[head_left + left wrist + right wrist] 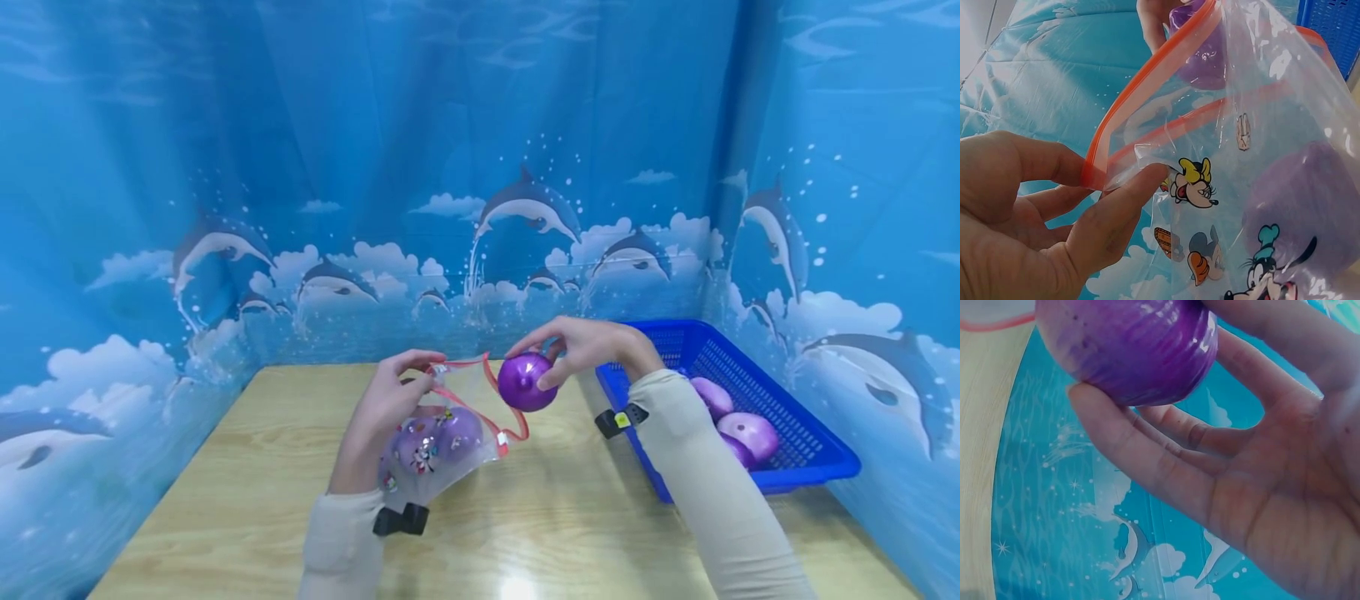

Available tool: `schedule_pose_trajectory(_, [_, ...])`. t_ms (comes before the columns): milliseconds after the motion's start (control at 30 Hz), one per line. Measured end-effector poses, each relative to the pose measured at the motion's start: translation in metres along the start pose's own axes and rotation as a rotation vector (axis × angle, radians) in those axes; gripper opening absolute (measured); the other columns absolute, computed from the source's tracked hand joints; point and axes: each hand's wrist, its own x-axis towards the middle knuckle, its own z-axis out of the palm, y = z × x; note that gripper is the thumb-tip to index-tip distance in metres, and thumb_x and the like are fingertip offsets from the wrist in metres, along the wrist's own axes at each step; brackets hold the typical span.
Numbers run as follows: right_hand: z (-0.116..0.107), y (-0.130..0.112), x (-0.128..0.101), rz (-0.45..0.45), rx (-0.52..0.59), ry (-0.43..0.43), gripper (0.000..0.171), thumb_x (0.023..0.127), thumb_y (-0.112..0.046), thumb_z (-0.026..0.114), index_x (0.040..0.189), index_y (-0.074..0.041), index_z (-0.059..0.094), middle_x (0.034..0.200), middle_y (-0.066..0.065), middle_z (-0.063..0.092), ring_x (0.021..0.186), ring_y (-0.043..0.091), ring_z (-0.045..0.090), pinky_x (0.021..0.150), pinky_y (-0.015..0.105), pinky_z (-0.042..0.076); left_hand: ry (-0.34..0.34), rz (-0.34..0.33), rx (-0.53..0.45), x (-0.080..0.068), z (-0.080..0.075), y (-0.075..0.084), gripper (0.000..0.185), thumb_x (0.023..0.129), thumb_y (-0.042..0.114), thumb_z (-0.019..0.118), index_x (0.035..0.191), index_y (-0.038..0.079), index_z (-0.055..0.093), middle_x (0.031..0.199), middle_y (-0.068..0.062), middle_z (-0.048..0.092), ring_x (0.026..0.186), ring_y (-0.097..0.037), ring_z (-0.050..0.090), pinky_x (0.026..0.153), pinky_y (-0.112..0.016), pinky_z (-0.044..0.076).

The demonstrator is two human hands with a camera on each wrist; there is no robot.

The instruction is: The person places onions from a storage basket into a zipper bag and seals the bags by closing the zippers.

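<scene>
A clear zip bag (457, 477) with an orange-red zip edge and printed cartoon figures stands with its mouth spread, purple round things (459, 432) inside it. My left hand (390, 402) pinches the corner of its zip edge between thumb and fingers, as the left wrist view shows close up. At the other side of the mouth, my right hand (581, 346) grips a glossy purple onion (527, 383) with streaked skin, thumb and fingertips around its sides. In the head view this onion overlaps the zip edge; whether it touches the bag I cannot tell.
On the right of the wooden table (300, 467) stands a blue plastic basket (813, 433) holding several purple onions (752, 435). The right forearm passes in front of it. Blue curtains (420, 108) printed with dolphins hang behind and at both sides.
</scene>
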Motion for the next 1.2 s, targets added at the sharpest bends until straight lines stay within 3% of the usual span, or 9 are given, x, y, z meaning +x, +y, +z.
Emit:
schedule_pose_trajectory(567, [0.012, -0.004, 0.005, -0.018, 0.015, -0.009, 0.057, 0.09, -0.018, 0.078, 0.145, -0.019, 0.06, 0.142, 0.01, 0.06, 0.111, 0.024, 0.067, 0.091, 0.038, 0.064, 0.007, 0.002, -0.001, -0.002, 0.001, -0.001, 0.037, 0.103, 0.003, 0.05, 0.138, 0.009, 0.062, 0.136, -0.017, 0.05, 0.111, -0.035, 0.064, 0.08, -0.035, 0.067])
schedule_pose_trajectory(1200, [0.019, -0.01, 0.009, -0.004, 0.006, 0.001, 0.059, 0.09, -0.018, 0.078, 0.146, -0.02, 0.059, 0.145, 0.009, 0.06, 0.113, 0.024, 0.067, 0.09, 0.037, 0.064, 0.023, 0.022, 0.034, -0.001, 0.001, -0.002, 0.037, 0.104, 0.004, 0.05, 0.138, 0.011, 0.062, 0.135, -0.016, 0.051, 0.109, -0.033, 0.065, 0.08, -0.035, 0.068])
